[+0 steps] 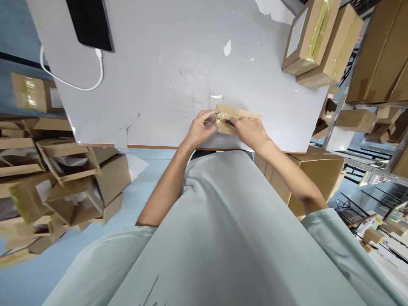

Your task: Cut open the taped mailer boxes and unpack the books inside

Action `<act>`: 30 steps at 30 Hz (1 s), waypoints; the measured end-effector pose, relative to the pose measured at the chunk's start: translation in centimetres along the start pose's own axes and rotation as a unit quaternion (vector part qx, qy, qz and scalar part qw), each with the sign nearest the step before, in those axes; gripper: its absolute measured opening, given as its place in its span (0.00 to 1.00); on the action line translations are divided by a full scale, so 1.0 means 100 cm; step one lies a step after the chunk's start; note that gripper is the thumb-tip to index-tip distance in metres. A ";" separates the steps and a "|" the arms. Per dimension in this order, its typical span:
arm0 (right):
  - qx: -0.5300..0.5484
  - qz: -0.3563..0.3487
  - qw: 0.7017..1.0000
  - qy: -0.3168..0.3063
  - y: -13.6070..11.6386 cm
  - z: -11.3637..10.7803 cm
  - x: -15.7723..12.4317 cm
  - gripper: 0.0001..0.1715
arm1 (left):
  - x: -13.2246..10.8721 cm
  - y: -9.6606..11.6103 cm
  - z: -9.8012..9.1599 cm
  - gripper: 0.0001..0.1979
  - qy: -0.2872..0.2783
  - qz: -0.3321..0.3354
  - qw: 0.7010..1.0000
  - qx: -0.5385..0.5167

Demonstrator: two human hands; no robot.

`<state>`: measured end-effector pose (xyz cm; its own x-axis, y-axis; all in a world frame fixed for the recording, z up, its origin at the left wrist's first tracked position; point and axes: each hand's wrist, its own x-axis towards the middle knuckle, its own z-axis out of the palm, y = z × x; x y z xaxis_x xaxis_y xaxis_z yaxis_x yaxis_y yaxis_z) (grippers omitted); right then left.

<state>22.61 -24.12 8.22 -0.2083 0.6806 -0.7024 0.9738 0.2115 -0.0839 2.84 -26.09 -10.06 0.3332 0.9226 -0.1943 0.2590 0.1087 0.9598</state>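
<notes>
A small cardboard box (255,115) with shiny tape lies at the table's near edge. At its left end, my left hand (201,127) steadies it, fingers on the far corner and thumb on the near one. My right hand (250,131) rests over the box's right part and is closed around a red-and-black utility knife (228,122). The knife's front end points left, along the taped top. Its blade is too small to make out, and my fingers hide the back of the handle.
On the grey table (153,85), a black phone (91,25) with a white cable (95,84) lies at far left. Two taped boxes (310,38) stand at far right. Paper scraps (227,48) dot the surface. Open cartons (73,195) pile up on the floor at left; shelving stands right.
</notes>
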 end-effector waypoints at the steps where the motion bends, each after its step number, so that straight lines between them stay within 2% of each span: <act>1: 0.002 -0.004 1.000 0.006 0.000 0.001 0.002 0.23 | 0.000 0.000 0.000 0.28 0.003 0.000 1.000 0.001; 6: 0.014 -0.028 0.999 0.032 0.002 0.007 0.012 0.24 | -0.002 0.002 0.002 0.28 0.013 -0.002 1.000 0.011; 10: 0.034 0.006 0.999 0.031 0.017 0.010 0.007 0.19 | -0.003 0.005 0.001 0.29 0.014 0.010 0.999 0.041; 14: 0.007 0.070 0.998 0.001 0.049 0.017 -0.018 0.17 | -0.006 0.006 0.002 0.29 0.009 0.018 0.998 0.065; 18: -0.037 0.101 0.994 -0.031 0.080 0.029 -0.052 0.25 | -0.006 0.007 0.008 0.29 -0.006 0.022 0.998 0.064; 24: -0.019 0.183 0.982 -0.047 0.108 0.041 -0.088 0.21 | -0.004 0.005 0.016 0.28 -0.009 0.020 0.999 0.034; 28: -0.007 0.231 0.973 -0.024 0.138 0.050 -0.109 0.17 | -0.004 0.005 0.014 0.27 0.003 0.011 0.999 0.032; 30: 0.031 0.268 0.963 0.016 0.159 0.061 -0.119 0.14 | -0.006 0.002 0.009 0.27 0.009 0.000 0.999 0.032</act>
<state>41.11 -33.14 10.96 0.3248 0.7016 -0.6343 0.9452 -0.2179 0.2430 3.49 -26.90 -9.98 0.3177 0.9290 -0.1899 0.3169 0.0847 0.9447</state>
